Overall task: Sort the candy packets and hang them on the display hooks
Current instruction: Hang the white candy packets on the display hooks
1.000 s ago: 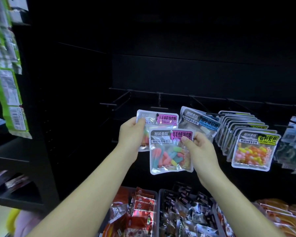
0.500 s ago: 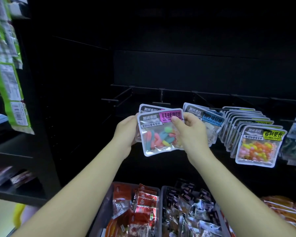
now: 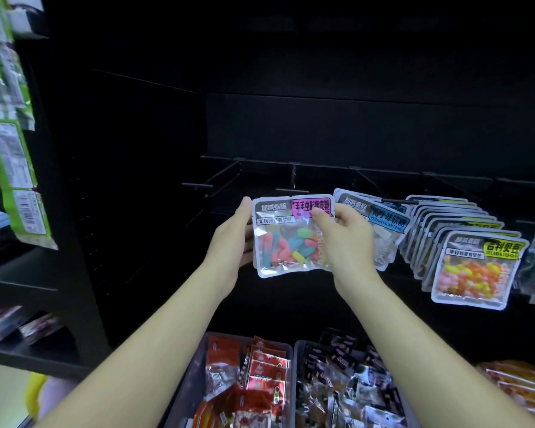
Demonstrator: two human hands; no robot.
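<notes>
Candy packet [image 3: 292, 236], pink label, coloured gummies behind a clear window: held upright just below the hook rail [image 3: 291, 162], its top edge right under the tip of one hook [image 3: 292, 190]. Whether the hook is through it, I cannot tell.

Left hand [image 3: 232, 242] grips the packet's left edge, thumb on the front corner, fingers behind. Right hand [image 3: 346, 239] pinches the upper right part, thumb on the front.

Progress (judgement): partly done. Below the rail toward its right end hang one blue-label packet [image 3: 383, 223] and a full row of yellow-label packets [image 3: 473, 267]. At the rail's left end the bare hooks [image 3: 210, 183] carry nothing. The pink sort looks only just begun; this packet needs seating on its hook.

Setting: black back panel [image 3: 352, 128] above the rail, dim light. Well below the rail, bins [image 3: 294, 359] hold red and dark wrapped snacks. Far left of the rail, green packets [image 3: 10, 168] hang beside dark shelving.
</notes>
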